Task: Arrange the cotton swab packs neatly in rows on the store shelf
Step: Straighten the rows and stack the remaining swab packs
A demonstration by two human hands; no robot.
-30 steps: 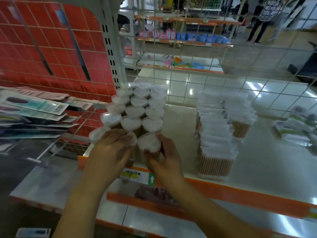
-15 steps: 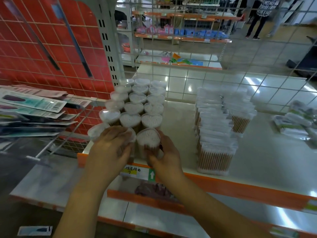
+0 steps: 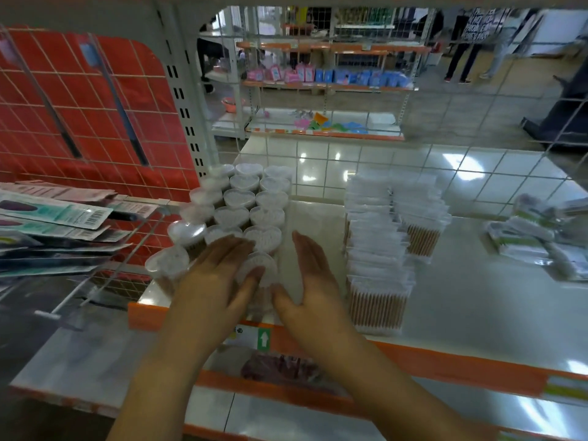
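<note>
Clear heart-shaped cotton swab tubs (image 3: 239, 198) stand in three rows on the left part of the white store shelf (image 3: 461, 300). My left hand (image 3: 216, 275) lies flat with straight fingers over the front tubs of the middle row. The front tub (image 3: 259, 268) of the right row sits between my hands. My right hand (image 3: 313, 275) is open, fingers straight, its thumb near that tub's base. Rectangular cotton swab packs (image 3: 377, 275) stand in two rows to the right.
A wire grid (image 3: 477, 173) backs the shelf. Toothbrush packs (image 3: 57, 218) hang on pegs to the left before a red panel. Green-white packets (image 3: 534, 237) lie at the far right. The orange shelf lip (image 3: 445, 361) runs along the front. People stand in the far aisle.
Both hands have let go of the front tubs and opened flat. The right hand has moved slightly right, off the tub. The head camera has come closer.
</note>
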